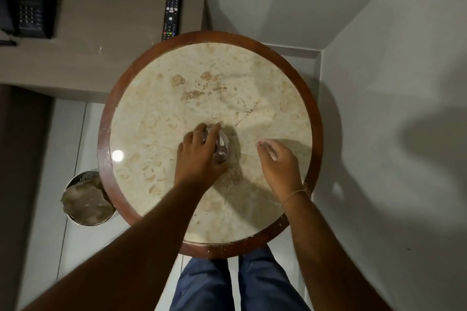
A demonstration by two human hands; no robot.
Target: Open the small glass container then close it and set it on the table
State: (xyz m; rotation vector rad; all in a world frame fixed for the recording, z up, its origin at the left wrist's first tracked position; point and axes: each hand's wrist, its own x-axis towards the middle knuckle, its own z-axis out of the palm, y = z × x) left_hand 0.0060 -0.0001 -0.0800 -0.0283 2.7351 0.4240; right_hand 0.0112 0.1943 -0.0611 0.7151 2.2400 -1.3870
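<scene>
The small glass container (pixel 223 147) stands near the middle of the round marble table (pixel 177 98). My left hand (pixel 199 154) lies over it from the left, fingers wrapped around its top and side, so most of the glass is hidden. My right hand (pixel 279 166) hovers just to the right of the container, apart from it, fingers loosely curled and holding nothing. Whether the lid is on cannot be made out under my fingers.
The table has a dark wooden rim (pixel 106 159). A metal waste bin (pixel 86 197) stands on the floor at its left. A TV remote (pixel 172 15) and a black telephone (pixel 30 11) lie on a counter behind. Walls close in on the right.
</scene>
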